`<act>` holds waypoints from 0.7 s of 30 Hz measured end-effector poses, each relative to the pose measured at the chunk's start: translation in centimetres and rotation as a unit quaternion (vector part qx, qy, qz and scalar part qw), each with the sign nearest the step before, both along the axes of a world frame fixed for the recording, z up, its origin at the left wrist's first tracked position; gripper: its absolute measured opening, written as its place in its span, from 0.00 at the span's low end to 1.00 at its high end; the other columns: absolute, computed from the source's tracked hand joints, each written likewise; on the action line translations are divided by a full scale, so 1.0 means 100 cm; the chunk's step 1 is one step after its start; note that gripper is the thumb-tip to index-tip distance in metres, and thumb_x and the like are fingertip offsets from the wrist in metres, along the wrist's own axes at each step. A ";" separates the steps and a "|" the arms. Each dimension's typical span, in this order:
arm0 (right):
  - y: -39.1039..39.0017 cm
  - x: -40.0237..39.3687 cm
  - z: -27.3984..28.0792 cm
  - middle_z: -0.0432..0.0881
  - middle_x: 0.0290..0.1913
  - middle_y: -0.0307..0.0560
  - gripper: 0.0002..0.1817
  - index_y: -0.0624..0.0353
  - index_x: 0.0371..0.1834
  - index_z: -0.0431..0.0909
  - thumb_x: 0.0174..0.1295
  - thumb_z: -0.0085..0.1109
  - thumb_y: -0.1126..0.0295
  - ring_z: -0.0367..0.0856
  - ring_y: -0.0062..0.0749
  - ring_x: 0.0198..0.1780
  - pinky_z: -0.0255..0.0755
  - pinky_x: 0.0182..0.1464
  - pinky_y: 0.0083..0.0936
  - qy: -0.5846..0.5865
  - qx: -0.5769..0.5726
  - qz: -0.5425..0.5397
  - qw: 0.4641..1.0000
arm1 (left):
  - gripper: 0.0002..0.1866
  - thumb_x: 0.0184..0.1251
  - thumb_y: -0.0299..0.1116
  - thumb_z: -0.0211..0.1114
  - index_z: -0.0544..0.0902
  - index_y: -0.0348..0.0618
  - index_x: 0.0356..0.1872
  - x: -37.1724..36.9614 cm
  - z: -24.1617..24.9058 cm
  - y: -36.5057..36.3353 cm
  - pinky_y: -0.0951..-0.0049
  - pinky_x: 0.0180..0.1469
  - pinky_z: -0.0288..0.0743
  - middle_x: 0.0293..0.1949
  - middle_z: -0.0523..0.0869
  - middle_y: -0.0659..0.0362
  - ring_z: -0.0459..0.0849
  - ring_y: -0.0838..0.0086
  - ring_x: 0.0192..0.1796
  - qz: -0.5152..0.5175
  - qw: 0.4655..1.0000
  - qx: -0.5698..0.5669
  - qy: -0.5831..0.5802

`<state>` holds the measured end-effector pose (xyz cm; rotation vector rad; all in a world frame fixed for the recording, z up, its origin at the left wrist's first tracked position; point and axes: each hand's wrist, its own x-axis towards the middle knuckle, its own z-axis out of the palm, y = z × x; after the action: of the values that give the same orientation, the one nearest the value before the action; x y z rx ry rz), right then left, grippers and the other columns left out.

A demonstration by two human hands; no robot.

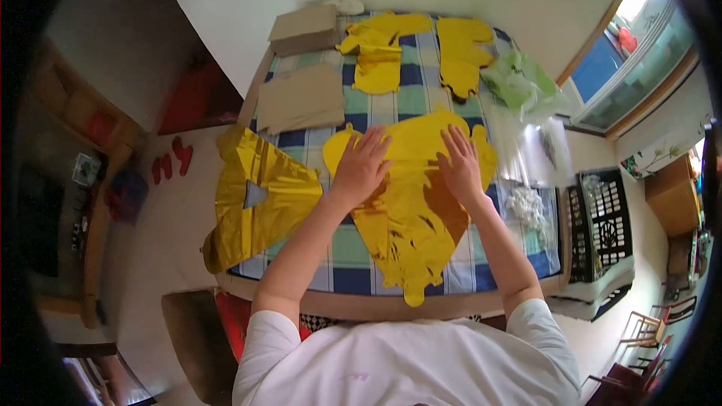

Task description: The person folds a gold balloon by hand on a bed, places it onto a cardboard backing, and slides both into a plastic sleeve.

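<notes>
Both palms face down: the left hand and the right hand have their fingers stretched out and slightly parted, pinching nothing, on the upper part of a gold foil sheet. How hard they press cannot be told. Between the fingers the foil looks fairly smooth; behind them, toward the body, it narrows and creases, its small end tab reaching the bed's near edge.

Flattening seems best done with light, even strokes outward from between the fingers, then back along that creased part, since thin foil probably slides or kinks if pushed hard.

Left of the left fingers, a second foil piece lies buckled; right of the right fingers is clear plastic. Beyond the fingertips are two further foil pieces, with cardboard to their left.
</notes>
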<state>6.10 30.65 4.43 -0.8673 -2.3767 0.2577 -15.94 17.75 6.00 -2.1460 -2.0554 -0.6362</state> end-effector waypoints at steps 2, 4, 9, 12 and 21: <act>0.028 -0.035 0.001 0.63 0.72 0.48 0.25 0.53 0.68 0.66 0.66 0.53 0.67 0.57 0.45 0.74 0.48 0.73 0.48 -0.018 0.000 0.027 0.999 | 0.24 0.71 0.38 0.54 0.69 0.43 0.66 -0.033 -0.006 0.036 0.55 0.72 0.55 0.69 0.66 0.52 0.59 0.60 0.74 0.011 1.000 -0.008 0.011; 0.055 -0.069 -0.003 0.64 0.72 0.48 0.25 0.53 0.67 0.67 0.66 0.53 0.66 0.57 0.44 0.73 0.49 0.73 0.48 -0.046 -0.006 0.058 0.997 | 0.20 0.69 0.33 0.54 0.73 0.40 0.61 -0.051 -0.002 0.068 0.57 0.70 0.61 0.66 0.71 0.50 0.65 0.58 0.71 0.026 0.999 -0.022 -0.014; 0.106 -0.143 -0.019 0.63 0.71 0.50 0.25 0.57 0.67 0.65 0.65 0.45 0.71 0.57 0.40 0.74 0.50 0.73 0.48 -0.143 0.049 0.121 0.981 | 0.17 0.65 0.27 0.54 0.77 0.37 0.54 -0.090 -0.040 0.146 0.57 0.60 0.71 0.59 0.77 0.49 0.74 0.55 0.62 0.038 0.997 0.026 0.057; 0.129 -0.171 -0.037 0.69 0.67 0.52 0.24 0.57 0.64 0.68 0.61 0.49 0.73 0.64 0.42 0.70 0.53 0.71 0.48 -0.125 0.069 0.144 0.979 | 0.13 0.66 0.27 0.52 0.79 0.37 0.48 -0.093 -0.046 0.172 0.58 0.55 0.74 0.53 0.79 0.50 0.77 0.55 0.56 0.073 0.996 -0.048 -0.033; 0.140 -0.186 -0.044 0.83 0.46 0.49 0.17 0.54 0.52 0.77 0.59 0.50 0.75 0.79 0.43 0.52 0.58 0.68 0.47 -0.095 0.007 0.091 0.991 | 0.07 0.55 0.31 0.63 0.84 0.40 0.32 -0.104 -0.022 0.196 0.58 0.46 0.77 0.34 0.84 0.50 0.83 0.57 0.42 0.112 0.990 -0.027 -0.077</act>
<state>-12.53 44.65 0.04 -0.6953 -2.6359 0.2383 -26.38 37.31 3.78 -1.9058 -2.3755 -0.7430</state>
